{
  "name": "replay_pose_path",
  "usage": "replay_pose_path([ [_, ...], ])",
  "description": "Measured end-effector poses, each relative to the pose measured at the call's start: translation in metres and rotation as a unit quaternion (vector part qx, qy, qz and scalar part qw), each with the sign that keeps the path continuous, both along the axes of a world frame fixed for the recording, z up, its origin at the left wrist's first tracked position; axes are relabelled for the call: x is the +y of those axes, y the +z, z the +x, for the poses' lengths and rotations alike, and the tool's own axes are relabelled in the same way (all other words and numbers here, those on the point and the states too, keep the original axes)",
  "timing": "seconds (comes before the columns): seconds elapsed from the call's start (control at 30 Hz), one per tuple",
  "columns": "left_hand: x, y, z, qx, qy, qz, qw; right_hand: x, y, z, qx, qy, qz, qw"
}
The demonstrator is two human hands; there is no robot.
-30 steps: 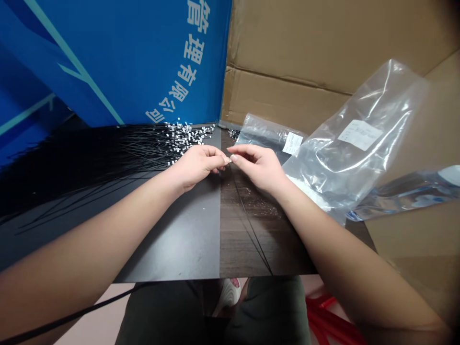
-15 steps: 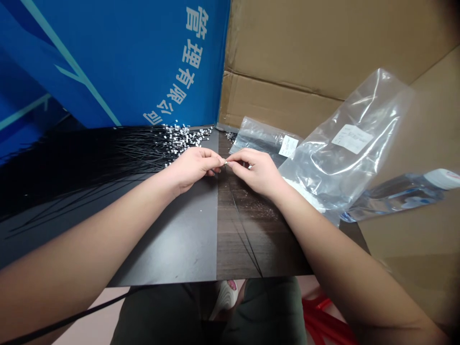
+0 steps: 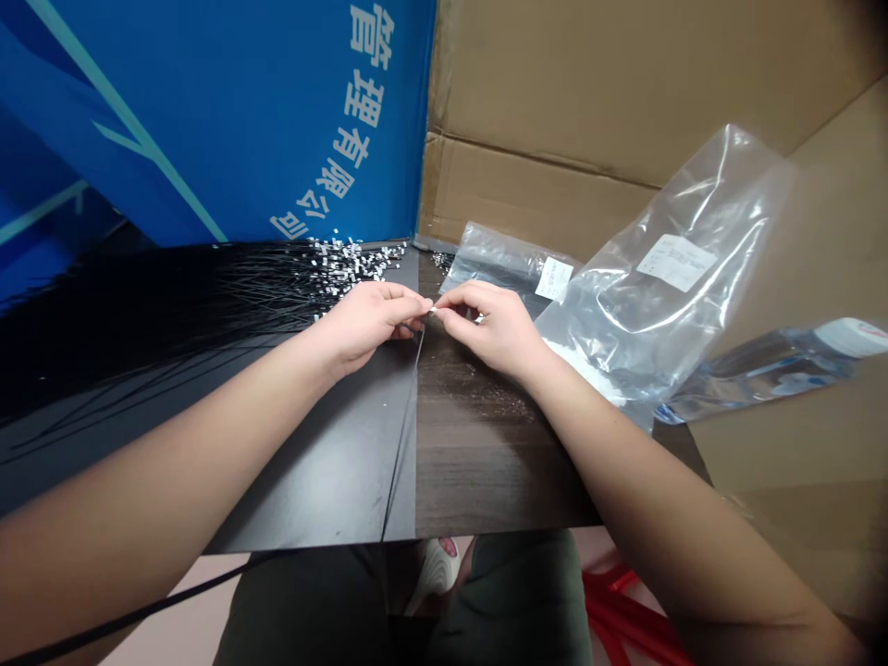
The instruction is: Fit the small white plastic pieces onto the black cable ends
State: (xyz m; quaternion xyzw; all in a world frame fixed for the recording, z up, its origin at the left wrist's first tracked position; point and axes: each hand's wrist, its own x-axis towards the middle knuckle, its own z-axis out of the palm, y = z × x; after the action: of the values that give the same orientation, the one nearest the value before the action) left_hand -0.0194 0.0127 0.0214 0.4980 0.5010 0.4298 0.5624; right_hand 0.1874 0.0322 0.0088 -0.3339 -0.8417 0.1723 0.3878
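Dark counter [image 3: 333, 462] w/ blue board [image 3: 208, 111] & cardboard box [image 3: 589, 92] behind. Your L hand [image 3: 367, 319] & R hand [image 3: 496, 328] meet at centre, fingertips pressed together, both pinching the white tip [image 3: 431, 312] of one thin black strand [image 3: 402, 444]. It runs from there toward you, to the counter's near edge. Heap of strands [image 3: 208, 296] lies left of your L hand, clear bags [image 3: 666, 296] right of your R hand.
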Motion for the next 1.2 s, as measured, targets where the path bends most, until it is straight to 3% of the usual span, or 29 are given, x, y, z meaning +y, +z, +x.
replay_pose_path([
  [0.23,-0.0015,0.0008,0.0001,-0.032,-0.008,0.002,0.999,0.0020,-0.0015,-0.0004,0.023,-0.035,0.017,0.999],
  [0.53,-0.0029,0.0000,0.0025,0.017,-0.050,0.038,0.998,0.0012,-0.0011,-0.0014,0.045,-0.050,-0.002,0.998],
  [0.73,-0.0034,-0.0003,0.0024,0.052,-0.052,0.063,0.995,0.0022,0.0002,-0.0017,0.124,-0.035,-0.164,0.978],
  [0.87,-0.0051,0.0011,0.0032,0.063,-0.055,0.067,0.994,0.0051,0.0010,0.0002,0.143,0.011,-0.250,0.958],
  [1.2,-0.0044,0.0016,0.0030,0.060,-0.054,0.059,0.995,0.0070,-0.0006,0.0002,0.186,0.009,-0.294,0.937],
])
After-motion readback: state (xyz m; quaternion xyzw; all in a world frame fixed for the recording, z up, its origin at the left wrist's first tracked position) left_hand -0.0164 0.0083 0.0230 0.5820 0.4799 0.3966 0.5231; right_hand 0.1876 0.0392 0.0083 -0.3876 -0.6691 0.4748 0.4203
